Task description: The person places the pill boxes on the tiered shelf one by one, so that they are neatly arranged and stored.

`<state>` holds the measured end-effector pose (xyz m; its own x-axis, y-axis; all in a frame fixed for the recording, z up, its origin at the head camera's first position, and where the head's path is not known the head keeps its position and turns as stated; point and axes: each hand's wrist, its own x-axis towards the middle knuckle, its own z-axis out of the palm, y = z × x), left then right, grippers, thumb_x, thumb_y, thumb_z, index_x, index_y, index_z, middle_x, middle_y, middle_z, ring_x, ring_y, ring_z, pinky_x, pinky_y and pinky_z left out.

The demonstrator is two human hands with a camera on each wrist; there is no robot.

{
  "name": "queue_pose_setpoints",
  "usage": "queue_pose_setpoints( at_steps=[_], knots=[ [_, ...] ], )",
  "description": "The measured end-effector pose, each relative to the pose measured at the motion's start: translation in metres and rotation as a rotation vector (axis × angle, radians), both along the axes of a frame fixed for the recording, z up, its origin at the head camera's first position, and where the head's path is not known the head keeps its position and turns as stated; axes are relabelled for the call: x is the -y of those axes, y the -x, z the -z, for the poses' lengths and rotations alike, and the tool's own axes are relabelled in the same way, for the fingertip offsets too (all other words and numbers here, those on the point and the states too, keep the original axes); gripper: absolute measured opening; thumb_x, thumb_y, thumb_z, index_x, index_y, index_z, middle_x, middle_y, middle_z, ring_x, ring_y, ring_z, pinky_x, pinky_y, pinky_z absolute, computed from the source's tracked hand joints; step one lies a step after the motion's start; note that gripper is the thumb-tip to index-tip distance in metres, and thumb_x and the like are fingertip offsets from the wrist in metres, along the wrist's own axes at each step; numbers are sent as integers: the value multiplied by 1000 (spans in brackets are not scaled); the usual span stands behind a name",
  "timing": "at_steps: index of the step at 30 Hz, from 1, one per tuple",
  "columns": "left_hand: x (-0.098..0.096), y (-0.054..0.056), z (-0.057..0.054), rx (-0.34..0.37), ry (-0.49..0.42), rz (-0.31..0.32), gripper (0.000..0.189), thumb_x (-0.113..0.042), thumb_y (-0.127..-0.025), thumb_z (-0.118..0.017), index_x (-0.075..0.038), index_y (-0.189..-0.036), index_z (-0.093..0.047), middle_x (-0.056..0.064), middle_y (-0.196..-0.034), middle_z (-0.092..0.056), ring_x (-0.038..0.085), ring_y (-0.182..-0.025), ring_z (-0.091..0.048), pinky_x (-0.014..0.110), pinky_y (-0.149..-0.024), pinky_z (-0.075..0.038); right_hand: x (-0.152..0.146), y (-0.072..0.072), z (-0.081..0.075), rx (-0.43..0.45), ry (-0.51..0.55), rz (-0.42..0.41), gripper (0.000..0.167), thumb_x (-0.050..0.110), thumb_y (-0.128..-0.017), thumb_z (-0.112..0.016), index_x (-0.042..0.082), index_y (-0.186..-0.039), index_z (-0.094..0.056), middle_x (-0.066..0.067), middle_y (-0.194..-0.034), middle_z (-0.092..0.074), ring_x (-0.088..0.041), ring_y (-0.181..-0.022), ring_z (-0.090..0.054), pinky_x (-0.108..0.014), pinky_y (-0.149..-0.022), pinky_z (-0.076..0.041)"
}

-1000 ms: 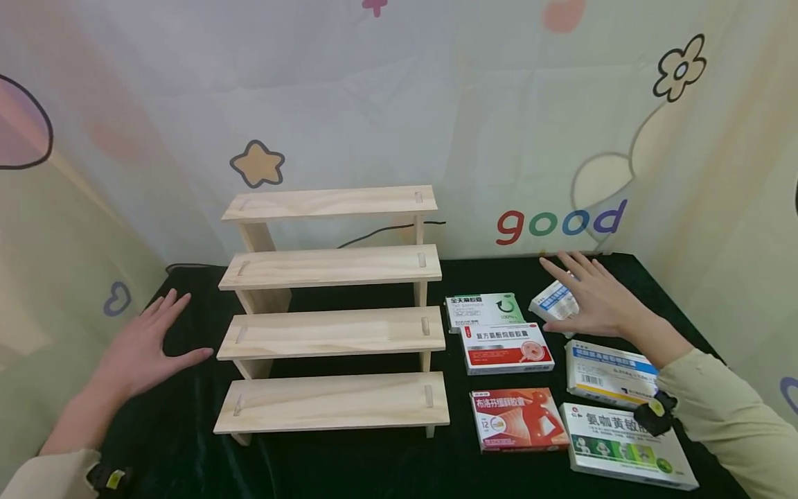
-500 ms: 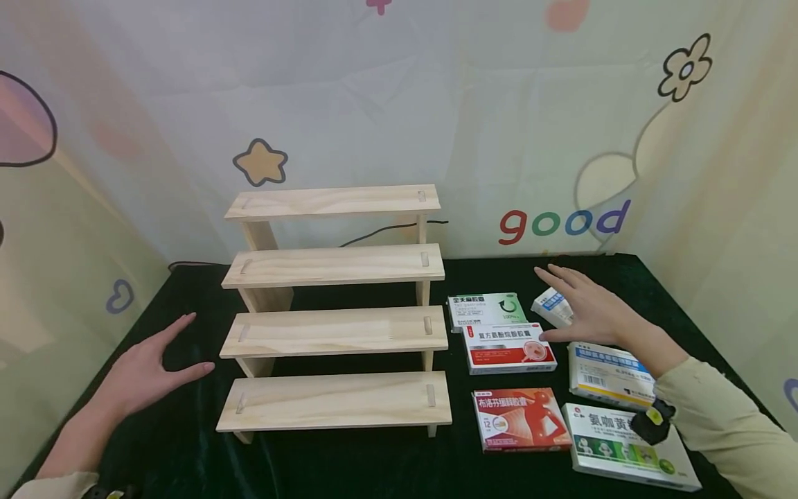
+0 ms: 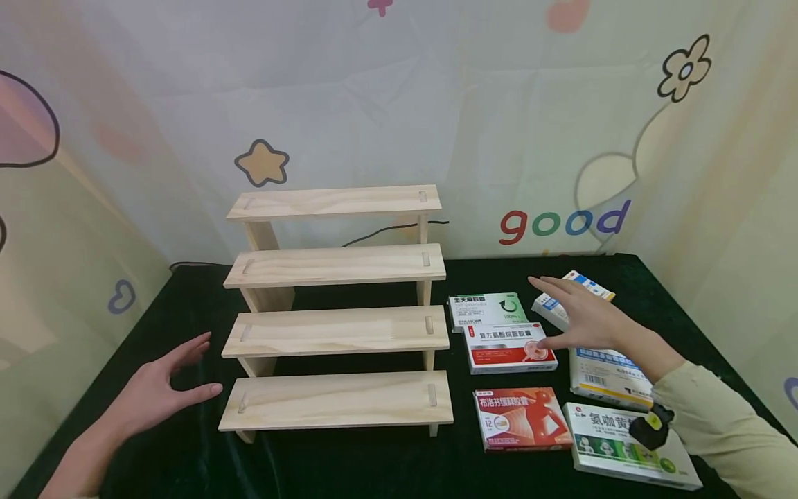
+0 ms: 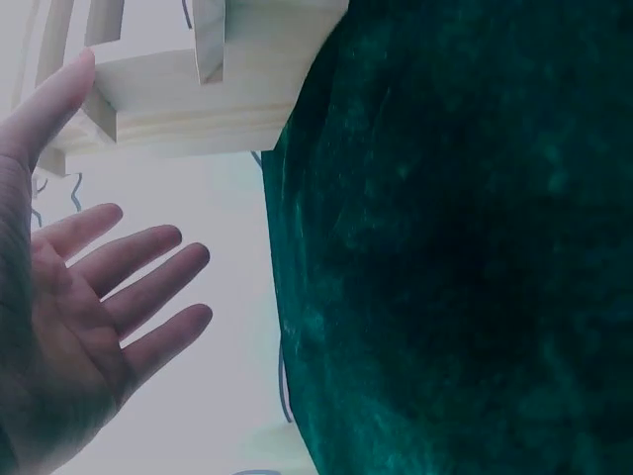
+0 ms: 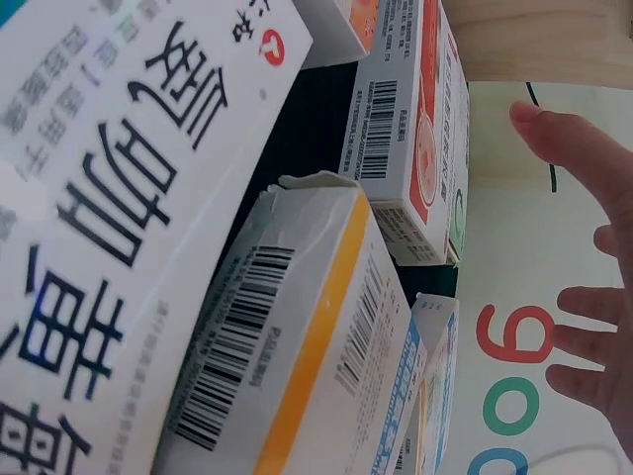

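My right hand (image 3: 589, 320) hovers over the medicine boxes, its fingers spread and holding nothing. Partly hidden behind it lies a white-and-blue medicine box (image 3: 589, 285). Close to the thumb is a red-and-white medicine box (image 3: 499, 355), with a green-and-white one (image 3: 483, 312) behind it. A white box with a yellow stripe (image 3: 605, 380) sits below the wrist. Nearer the front are a red-orange box (image 3: 520, 421) and a large white-and-green box (image 3: 623, 450). Off to the left, my left hand (image 3: 146, 395) is held in the air with nothing in it, beside a stepped wooden shelf (image 3: 337, 402).
The wooden shelf has several bare tiers and occupies the middle of the dark green cloth (image 3: 349, 464). A patterned curtain (image 3: 399, 104) hangs behind and at the sides. A thin black cable (image 3: 380, 230) runs behind the shelf.
My left hand has moved down and slightly right, towards the shelf. The right hand has shifted a little left, showing more of the white-and-blue box behind it. The boxes stay put.
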<state>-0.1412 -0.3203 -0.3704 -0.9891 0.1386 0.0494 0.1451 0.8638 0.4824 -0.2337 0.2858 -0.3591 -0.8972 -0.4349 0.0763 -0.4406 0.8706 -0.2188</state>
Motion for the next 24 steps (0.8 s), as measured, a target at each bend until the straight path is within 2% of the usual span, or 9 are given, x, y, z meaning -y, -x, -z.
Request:
queue_pose_setpoints(
  at_steps=[10,18,24],
  knots=[
    [-9,-8,5,50,-114,73,79,-37,-78,-68,-5,-140,-30,26,-129,-47,41,-112,-49,59,-84,-39,3,-3,5,22,20,-8,101,58,-65,-71,11,-142,-26,-22,-142,-29,-44,-126,-26,-63,-92,-30],
    [-13,-11,11,141,-178,101,79,-30,-78,-70,-2,-139,-30,24,-127,-49,41,-110,-50,61,-80,-40,5,-9,11,52,56,-12,98,57,-65,-71,10,-141,-29,-21,-140,-33,-43,-126,-28,-64,-91,-31],
    [-12,-12,15,181,-245,129,76,-26,-79,-69,0,-139,-30,24,-123,-53,38,-108,-53,55,-81,-44,7,-13,15,92,94,-17,96,53,-67,-72,8,-141,-29,-22,-138,-35,-44,-124,-30,-64,-91,-31]
  ],
)
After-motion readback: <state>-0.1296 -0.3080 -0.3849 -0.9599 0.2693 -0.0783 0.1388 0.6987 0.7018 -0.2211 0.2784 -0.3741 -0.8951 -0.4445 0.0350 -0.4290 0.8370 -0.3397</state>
